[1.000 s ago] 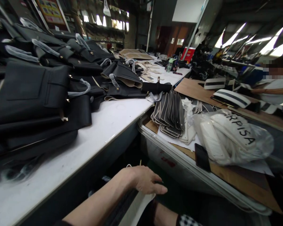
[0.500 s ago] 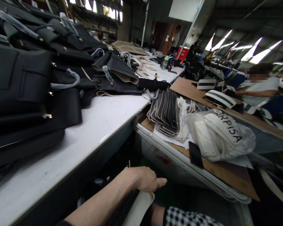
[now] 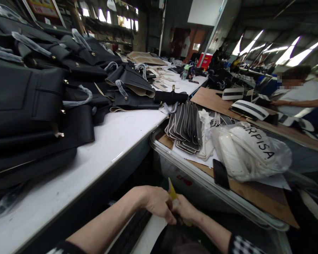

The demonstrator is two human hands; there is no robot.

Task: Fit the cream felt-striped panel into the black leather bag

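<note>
Low in front of me, my left hand (image 3: 159, 205) is closed, its fingers curled down and meeting the other hand. My right hand (image 3: 187, 209) is closed around a thin yellow piece (image 3: 172, 189), whose pointed end sticks up between the two hands. More yellow shows under the right palm; its exact kind is not clear. What the left fingertips pinch is hidden. Below the left wrist lies a long pale, whitish piece (image 3: 151, 233), beside something dark.
Black handbags (image 3: 23, 102) with wrapped handles crowd the white table (image 3: 122, 130) at left. At right, a plastic bin (image 3: 175, 160) carries stacked dark panels (image 3: 185, 123), a phone (image 3: 221, 173) and a bag of white parts (image 3: 250, 151). A co-worker (image 3: 296, 91) sits beyond.
My right hand has come up from below to meet the left, and the yellow piece now shows between them. The left hand's extended finger has curled in.
</note>
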